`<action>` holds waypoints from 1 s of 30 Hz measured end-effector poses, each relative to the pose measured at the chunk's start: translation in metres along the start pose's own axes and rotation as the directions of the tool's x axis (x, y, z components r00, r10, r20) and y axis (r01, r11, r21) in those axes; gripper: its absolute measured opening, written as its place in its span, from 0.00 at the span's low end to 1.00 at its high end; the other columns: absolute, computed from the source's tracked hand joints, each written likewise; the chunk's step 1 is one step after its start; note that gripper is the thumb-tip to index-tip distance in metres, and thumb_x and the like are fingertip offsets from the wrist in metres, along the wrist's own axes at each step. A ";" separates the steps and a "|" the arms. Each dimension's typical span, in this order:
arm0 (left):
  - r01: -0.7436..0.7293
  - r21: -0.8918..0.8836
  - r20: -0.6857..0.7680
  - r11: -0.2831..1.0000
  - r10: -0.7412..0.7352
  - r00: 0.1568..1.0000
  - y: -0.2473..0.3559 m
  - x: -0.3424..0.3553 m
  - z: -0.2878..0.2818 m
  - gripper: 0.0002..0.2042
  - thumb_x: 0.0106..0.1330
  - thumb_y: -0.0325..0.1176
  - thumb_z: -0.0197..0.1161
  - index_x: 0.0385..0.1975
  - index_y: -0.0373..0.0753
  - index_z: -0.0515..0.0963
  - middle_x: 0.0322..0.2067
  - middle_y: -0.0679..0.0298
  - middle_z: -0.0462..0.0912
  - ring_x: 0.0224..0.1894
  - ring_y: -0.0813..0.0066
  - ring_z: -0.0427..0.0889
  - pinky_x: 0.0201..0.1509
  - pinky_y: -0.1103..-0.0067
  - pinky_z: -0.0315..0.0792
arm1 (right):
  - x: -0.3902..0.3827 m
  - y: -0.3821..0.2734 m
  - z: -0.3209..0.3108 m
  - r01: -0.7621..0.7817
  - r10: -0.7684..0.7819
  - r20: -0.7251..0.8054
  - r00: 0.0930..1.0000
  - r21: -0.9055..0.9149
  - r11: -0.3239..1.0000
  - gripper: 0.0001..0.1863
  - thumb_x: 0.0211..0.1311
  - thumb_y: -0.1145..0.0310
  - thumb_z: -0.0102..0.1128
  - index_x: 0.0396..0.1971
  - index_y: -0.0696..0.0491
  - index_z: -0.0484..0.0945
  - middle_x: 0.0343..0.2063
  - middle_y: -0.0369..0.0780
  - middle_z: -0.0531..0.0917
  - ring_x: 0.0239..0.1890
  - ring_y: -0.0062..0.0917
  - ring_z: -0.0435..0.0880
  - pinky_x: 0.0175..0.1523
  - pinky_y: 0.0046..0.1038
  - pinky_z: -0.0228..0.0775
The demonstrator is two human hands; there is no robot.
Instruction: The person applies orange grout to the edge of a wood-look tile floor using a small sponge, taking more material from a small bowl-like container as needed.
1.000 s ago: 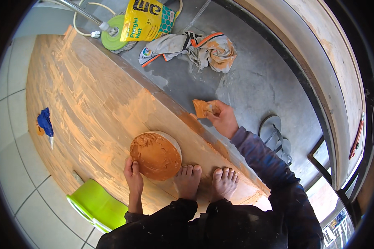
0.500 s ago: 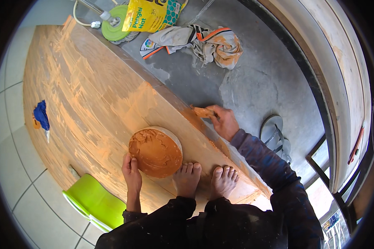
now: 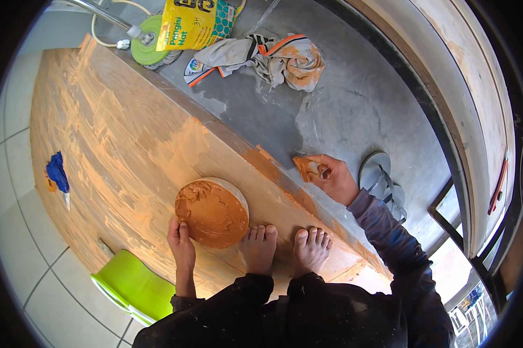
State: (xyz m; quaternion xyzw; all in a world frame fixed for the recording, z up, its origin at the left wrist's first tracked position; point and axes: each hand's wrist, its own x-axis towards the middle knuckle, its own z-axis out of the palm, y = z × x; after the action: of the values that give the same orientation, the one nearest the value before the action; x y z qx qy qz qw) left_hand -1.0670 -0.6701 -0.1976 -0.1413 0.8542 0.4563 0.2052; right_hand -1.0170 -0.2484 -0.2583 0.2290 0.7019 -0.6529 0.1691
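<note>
My left hand [image 3: 181, 246] grips the near left rim of a round bowl [image 3: 239, 195], thumb over the edge. Thick orange-brown paste [image 3: 209, 210] lines the bowl, which is beside my bare feet [image 3: 257, 250] on a wood-look tiled step [image 3: 174, 156]. In my right hand [image 3: 338, 182] is a small flat spreader [image 3: 305, 169], pinched in the fingers and smeared with the same paste. It is just off the step's edge, over the grey floor; its full shape is hidden by paste and fingers. Wet paste [image 3: 267, 165] runs along the step's edge.
Grey flip-flops [image 3: 376, 174] lie on the lower floor beyond my right hand. At the back are a crumpled, stained cloth [image 3: 285, 61], a yellow bag [image 3: 195, 26] and a green disc-shaped mop head [image 3: 148, 49]. A lime-green plastic piece [image 3: 135, 284] and a crumpled blue item [image 3: 57, 172] are left.
My right hand has drawn the spreader right and toward me, away from the step's edge, and turned it so its smeared face shows. My left hand keeps its grip on the bowl.
</note>
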 end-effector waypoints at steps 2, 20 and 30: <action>0.004 0.004 0.026 1.000 -0.004 1.000 -0.001 0.000 -0.002 0.16 0.80 0.27 0.46 0.59 0.33 0.77 0.47 0.68 0.80 0.48 0.82 0.75 0.54 0.82 0.69 | 0.002 -0.012 0.007 0.011 -0.012 0.036 0.999 0.042 0.999 0.16 0.60 0.76 0.68 0.49 0.59 0.84 0.33 0.42 0.87 0.33 0.19 0.82 0.40 0.26 0.75; 0.056 -0.049 0.018 0.997 -0.055 0.998 0.009 0.000 -0.001 0.12 0.78 0.23 0.47 0.52 0.31 0.77 0.42 0.68 0.72 0.45 0.81 0.70 0.53 0.85 0.64 | -0.041 -0.008 -0.007 0.052 -0.036 0.108 0.994 -0.153 0.987 0.20 0.59 0.77 0.63 0.52 0.54 0.85 0.36 0.52 0.85 0.37 0.46 0.83 0.45 0.40 0.77; -0.008 0.013 0.068 1.000 0.008 0.998 -0.001 0.008 -0.009 0.16 0.78 0.25 0.44 0.58 0.31 0.75 0.48 0.64 0.77 0.52 0.78 0.74 0.60 0.81 0.66 | -0.078 -0.001 -0.003 0.085 -0.075 0.054 0.996 -0.213 0.973 0.17 0.58 0.77 0.65 0.48 0.55 0.86 0.34 0.49 0.85 0.37 0.44 0.85 0.44 0.38 0.77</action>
State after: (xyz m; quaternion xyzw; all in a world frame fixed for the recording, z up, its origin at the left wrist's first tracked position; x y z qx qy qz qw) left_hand -1.0754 -0.6790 -0.1977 -0.1209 0.8502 0.4562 0.2333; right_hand -0.9521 -0.2536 -0.2150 0.1661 0.7730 -0.5845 0.1823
